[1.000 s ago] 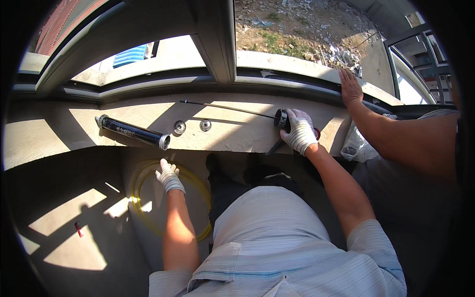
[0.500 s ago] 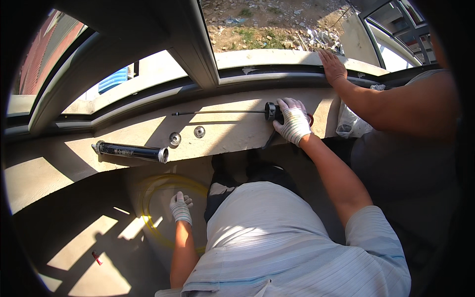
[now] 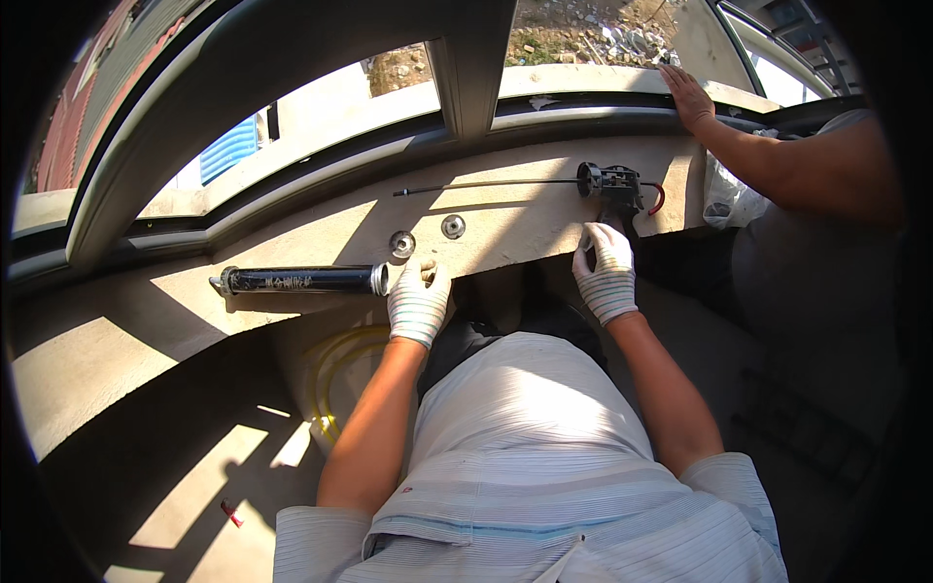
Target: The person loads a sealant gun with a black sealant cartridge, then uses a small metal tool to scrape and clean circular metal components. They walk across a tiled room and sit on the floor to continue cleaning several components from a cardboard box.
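On the window sill [image 3: 292, 243], the caulking gun lies apart: left hand [image 3: 418, 303] grasps the black tube [image 3: 301, 281], right hand [image 3: 604, 277] fingers [image 3: 603, 241] relaxed touching the plunger frame [image 3: 610, 185], two discs [image 3: 428, 236] unfitted.

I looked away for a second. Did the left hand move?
Yes. The left hand came up from beside the yellow hose to the ledge, touching the black tube.
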A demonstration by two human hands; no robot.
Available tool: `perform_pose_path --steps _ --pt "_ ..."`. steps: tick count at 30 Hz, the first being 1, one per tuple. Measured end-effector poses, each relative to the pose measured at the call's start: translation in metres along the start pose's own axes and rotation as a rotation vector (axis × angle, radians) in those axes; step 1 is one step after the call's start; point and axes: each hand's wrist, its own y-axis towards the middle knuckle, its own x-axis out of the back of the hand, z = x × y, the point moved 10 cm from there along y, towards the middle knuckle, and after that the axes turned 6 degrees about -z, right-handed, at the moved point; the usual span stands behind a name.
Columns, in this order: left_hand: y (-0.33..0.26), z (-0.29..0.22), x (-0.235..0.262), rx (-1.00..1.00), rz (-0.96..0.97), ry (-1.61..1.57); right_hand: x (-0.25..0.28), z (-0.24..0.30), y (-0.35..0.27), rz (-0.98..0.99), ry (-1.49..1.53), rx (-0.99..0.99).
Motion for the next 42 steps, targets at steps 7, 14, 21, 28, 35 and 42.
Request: perform_pose_path --steps 7,14,21,28,35,42 --pt "0.018 -0.021 -0.007 -0.037 0.042 0.12 -0.027 0.003 -0.058 0.194 -0.006 -0.191" --pt "0.043 -0.055 -0.03 -0.102 -0.042 0.329 -0.04 0.022 -0.071 0.335 0.06 -0.153" --pt "0.044 -0.064 -0.038 -0.11 -0.164 0.312 -0.027 0.003 -0.074 0.4 0.075 -0.157" --pt "0.039 -0.07 -0.036 -0.026 -0.158 0.366 -0.028 -0.009 -0.046 0.417 0.091 -0.118" --pt "0.022 -0.063 -0.035 0.056 -0.195 0.137 -0.056 0.012 -0.008 0.462 0.232 -0.139" --pt "0.008 -0.059 -0.044 -0.151 -0.262 0.085 -0.122 0.036 0.001 0.622 0.406 -0.373"
